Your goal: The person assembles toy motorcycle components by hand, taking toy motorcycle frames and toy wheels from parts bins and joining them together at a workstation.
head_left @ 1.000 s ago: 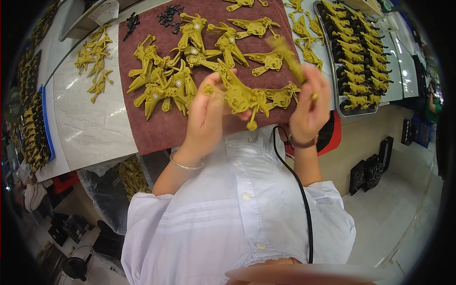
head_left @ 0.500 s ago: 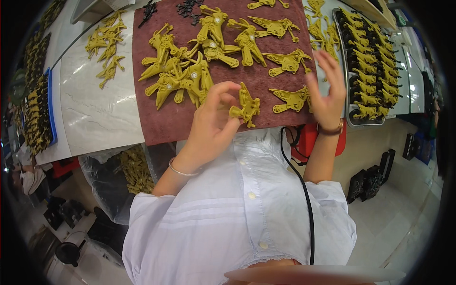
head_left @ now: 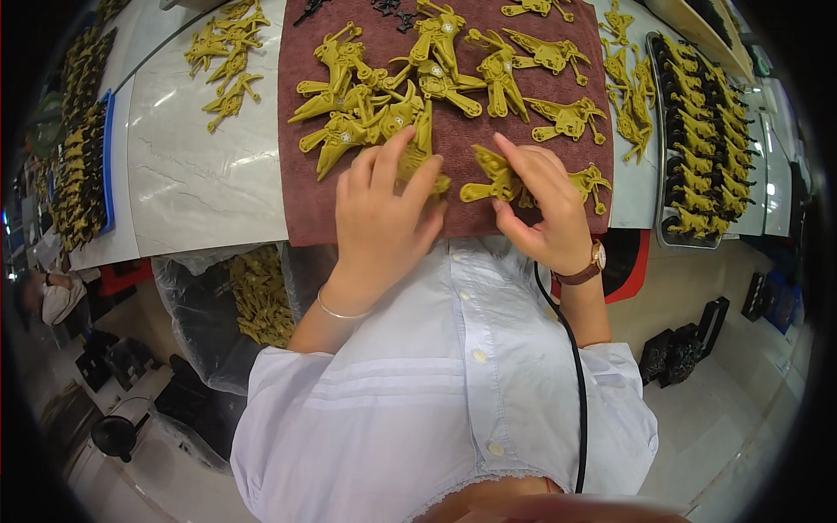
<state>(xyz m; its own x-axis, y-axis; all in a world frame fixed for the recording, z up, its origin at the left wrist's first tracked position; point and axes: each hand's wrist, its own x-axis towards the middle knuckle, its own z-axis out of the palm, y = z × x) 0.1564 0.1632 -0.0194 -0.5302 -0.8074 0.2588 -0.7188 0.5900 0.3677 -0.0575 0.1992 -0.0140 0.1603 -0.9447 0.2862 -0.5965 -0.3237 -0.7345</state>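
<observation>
My right hand (head_left: 554, 209) pinches a yellow-green plastic part (head_left: 493, 179) with a pointed fin, between thumb and index finger, just above the maroon cloth (head_left: 475, 222). My left hand (head_left: 379, 213) curls its fingers around another yellow-green part (head_left: 423, 170), blurred and partly covered, at the near edge of a pile of similar parts (head_left: 344, 131). Some parts in the pile carry a small white round mark. To the right lies a column of single parts (head_left: 567, 118); the nearest one (head_left: 593, 185) is partly behind my right hand.
Yellow-green parts (head_left: 231, 91) lie on the pale tabletop (head_left: 205, 183) at left, more (head_left: 632, 105) at right. A metal tray (head_left: 667, 237) holds rows of yellow-and-black pieces. Small black parts (head_left: 388, 7) sit at the far edge. A lined bin (head_left: 196, 314) of parts stands below.
My right hand has moved left and down from the right-hand column and now holds a part. My left hand has shifted to the pile's near edge. The view has shifted slightly.
</observation>
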